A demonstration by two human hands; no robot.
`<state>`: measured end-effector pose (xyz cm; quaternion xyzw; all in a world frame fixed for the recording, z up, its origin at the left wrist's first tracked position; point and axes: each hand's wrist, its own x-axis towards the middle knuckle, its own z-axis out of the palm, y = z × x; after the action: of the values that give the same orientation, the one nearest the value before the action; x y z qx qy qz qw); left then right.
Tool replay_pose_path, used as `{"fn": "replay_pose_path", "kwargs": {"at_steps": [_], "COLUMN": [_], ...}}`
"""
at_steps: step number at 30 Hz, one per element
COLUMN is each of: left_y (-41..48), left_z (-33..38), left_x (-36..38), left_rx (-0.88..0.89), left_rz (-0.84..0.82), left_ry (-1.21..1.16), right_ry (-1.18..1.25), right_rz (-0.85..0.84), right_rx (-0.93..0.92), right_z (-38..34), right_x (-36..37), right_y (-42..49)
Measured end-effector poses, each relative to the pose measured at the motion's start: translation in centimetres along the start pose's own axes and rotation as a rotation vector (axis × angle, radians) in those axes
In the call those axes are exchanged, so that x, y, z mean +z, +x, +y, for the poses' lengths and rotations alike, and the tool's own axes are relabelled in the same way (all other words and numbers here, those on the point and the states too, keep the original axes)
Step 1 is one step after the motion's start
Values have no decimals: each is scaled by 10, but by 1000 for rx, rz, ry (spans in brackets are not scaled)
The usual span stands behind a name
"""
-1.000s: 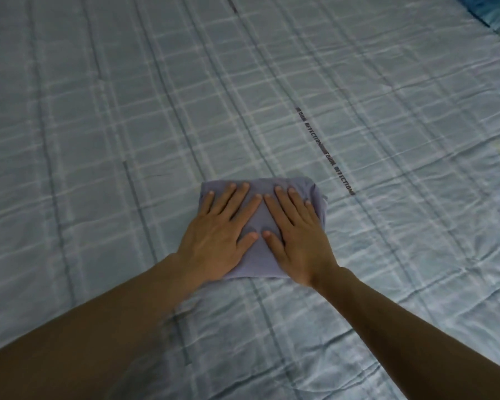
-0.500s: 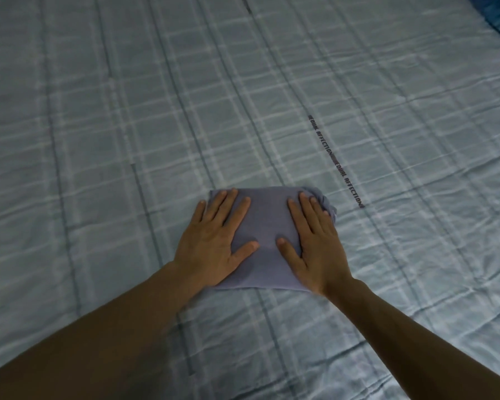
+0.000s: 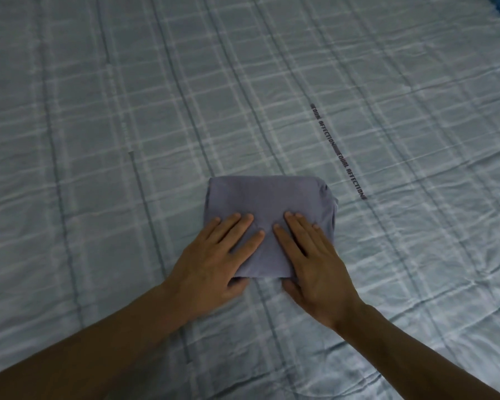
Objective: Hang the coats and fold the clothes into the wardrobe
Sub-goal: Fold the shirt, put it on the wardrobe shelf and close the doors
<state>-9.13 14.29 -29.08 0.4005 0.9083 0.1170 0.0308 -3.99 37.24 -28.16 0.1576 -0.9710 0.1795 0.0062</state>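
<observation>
The bed [image 3: 93,116] fills the frame with a pale checked sheet, lightly wrinkled. This is soft ground, so a fold pressed here will spring back unless the weight goes straight down.

Left of centre, the left hand [image 3: 214,261] lies flat on the near left part of the folded garment [image 3: 267,200]. Its fingers are straight and spread, and its thumb is down at the near edge. The garment is a greyish-purple square packet in the middle of the frame, lying on the sheet. Its far half is uncovered and its right side is bunched where the layers gather.

The right hand [image 3: 315,267] mirrors the left on the near right part, with flat fingers and its thumb at the near edge. I cannot tell whether either thumb has slipped underneath.

The step looks like the last pressing of the fold before the packet is lifted. To do it well:

- Sweep both palms away from the body over the uncovered far half, pushing the air out.
- Tuck the bunched right side in.
- Slide the thumbs under and lift with both hands level, so the layers do not slide apart.

Right of the packet a line of printed lettering [image 3: 326,134] runs up the sheet. No wardrobe is in view.
</observation>
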Motion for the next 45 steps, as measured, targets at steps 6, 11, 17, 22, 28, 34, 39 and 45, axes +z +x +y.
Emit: {"fn": "replay_pose_path", "kwargs": {"at_steps": [6, 11, 17, 22, 28, 34, 39, 45], "left_y": [16, 22, 15, -3, -31, -57, -100, -186], "left_z": [3, 4, 15, 28, 60, 100, 148, 205], "left_x": [-6, -28, -105, -198, -325, -437, -497, -530], "left_rx": [16, 61, 53, 14, -103, -235, -374, -657], "left_rz": [139, 277, 276, 225, 147, 214, 279, 333], "left_ry": [81, -9, 38, 111, 142, 311, 436, 544], "right_ry": [-44, -61, -79, -73, -31, -19, 18, 125], "right_rz": [175, 193, 73, 16, 71, 168, 225, 229], "right_rx": [47, 39, 51, 30, -21, -228, -421, -707], "right_z": [-6, -11, -41, -87, -150, -191, -231, -305], "right_x": [5, -14, -85, -167, -273, -371, -425, -450], "right_y": [11, 17, 25, 34, 40, 54, 50, 40]}}
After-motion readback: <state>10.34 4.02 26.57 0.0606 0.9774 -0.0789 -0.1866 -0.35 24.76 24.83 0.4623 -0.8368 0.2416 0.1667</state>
